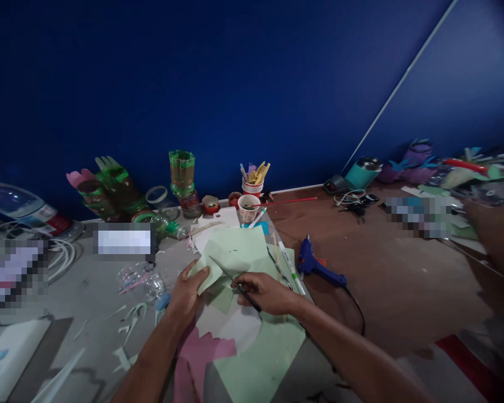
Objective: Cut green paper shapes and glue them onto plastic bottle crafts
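My left hand (pixel 187 292) pinches the left edge of a pale green sheet of paper (pixel 246 243) between thumb and fingers. In my right hand (pixel 264 292) is a pair of dark-handled scissors (pixel 252 300), whose blades lie across the sheet and point up and left towards my left thumb. The paper's left part curls up beside the blades. Beneath both hands are more sheets, among them a large green one (pixel 273 358) and a jagged-edged pink one (pixel 205 350). White and green markers (pixel 294 271) lie to the right of the sheets.
A blue glue gun (pixel 317 266) lies on the brown board at right. Paper cups (pixel 249 208), painted bottle pieces (pixel 182 170) and a water bottle (pixel 29 207) stand along the wall. Paper scraps (pixel 128 330) litter the left side. Another person's hand (pixel 495 221) is at far right.
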A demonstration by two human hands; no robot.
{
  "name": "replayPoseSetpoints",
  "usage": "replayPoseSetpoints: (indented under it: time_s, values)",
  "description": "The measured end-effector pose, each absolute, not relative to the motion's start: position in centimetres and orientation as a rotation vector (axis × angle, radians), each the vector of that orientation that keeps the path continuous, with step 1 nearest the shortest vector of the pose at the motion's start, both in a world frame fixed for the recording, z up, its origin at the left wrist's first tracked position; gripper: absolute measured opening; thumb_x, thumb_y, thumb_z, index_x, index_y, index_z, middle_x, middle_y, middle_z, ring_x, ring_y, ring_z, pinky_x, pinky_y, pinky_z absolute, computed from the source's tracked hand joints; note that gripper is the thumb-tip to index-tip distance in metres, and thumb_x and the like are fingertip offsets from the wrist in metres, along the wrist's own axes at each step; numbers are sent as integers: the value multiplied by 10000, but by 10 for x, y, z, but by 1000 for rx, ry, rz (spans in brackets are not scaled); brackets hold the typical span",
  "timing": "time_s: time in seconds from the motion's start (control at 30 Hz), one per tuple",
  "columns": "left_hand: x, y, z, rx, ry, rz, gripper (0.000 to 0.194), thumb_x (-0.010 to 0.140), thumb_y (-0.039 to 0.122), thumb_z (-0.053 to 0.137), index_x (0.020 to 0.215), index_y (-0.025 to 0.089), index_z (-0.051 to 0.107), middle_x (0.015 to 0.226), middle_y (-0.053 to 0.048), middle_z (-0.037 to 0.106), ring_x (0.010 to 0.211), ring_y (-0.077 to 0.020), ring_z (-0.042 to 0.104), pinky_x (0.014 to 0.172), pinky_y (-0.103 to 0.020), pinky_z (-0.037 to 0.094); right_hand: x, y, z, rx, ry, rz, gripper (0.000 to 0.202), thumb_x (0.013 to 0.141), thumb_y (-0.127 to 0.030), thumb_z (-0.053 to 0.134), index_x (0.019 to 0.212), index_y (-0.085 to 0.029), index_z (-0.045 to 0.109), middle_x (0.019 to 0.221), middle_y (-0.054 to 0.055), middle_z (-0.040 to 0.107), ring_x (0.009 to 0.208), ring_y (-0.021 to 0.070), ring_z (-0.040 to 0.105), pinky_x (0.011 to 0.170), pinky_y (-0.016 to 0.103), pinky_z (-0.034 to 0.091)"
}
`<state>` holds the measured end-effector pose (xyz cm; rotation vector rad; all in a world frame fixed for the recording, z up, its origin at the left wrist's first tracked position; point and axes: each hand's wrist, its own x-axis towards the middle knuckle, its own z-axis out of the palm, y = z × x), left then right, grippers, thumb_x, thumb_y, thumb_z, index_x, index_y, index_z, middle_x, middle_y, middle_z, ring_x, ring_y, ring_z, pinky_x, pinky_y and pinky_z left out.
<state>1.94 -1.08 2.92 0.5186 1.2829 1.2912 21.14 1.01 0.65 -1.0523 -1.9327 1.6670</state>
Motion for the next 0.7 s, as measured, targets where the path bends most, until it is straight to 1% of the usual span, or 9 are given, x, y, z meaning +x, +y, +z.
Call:
replayPoseSetpoints:
  time_s: [0.13,0.4,0.5,0.57,0.7]
  values:
    - [18,-10,27,530,1249,1264,357,544,289,801,826,146,637,654,2,614,557,-125,578,489,-212,476,211,10,5,-1049,-1925,1652,319,746,-274,627,1023,-115,644,701,-17,487,618,101,397,555,211,324]
    - [16,-10,22,534,1266,1246,353,581,291,781,864,158,618,658,11,618,540,-120,573,463,-205,464,212,10,4,-1015,-1930,1665,307,750,-275,618,1021,-133,642,676,-29,476,605,96,394,552,203,333]
    - [19,-10,26,533,1266,1242,335,556,288,787,809,151,617,616,17,603,505,-111,554,440,-199,447,212,10,4,-1015,-1948,1658,317,746,-279,620,1027,-134,640,668,-33,465,596,94,387,539,200,323]
    - [21,-10,28,520,1275,1247,337,534,285,794,784,151,613,609,12,614,506,-118,565,443,-205,454,212,10,3,-1016,-1948,1645,310,745,-278,620,1018,-133,642,674,-30,477,598,95,394,541,201,326]
    - [22,-10,27,520,1287,1237,387,534,302,794,847,145,631,624,-7,648,519,-148,607,470,-233,488,212,10,3,-1022,-1949,1623,297,750,-281,619,1006,-135,650,711,-12,526,618,103,423,558,204,347]
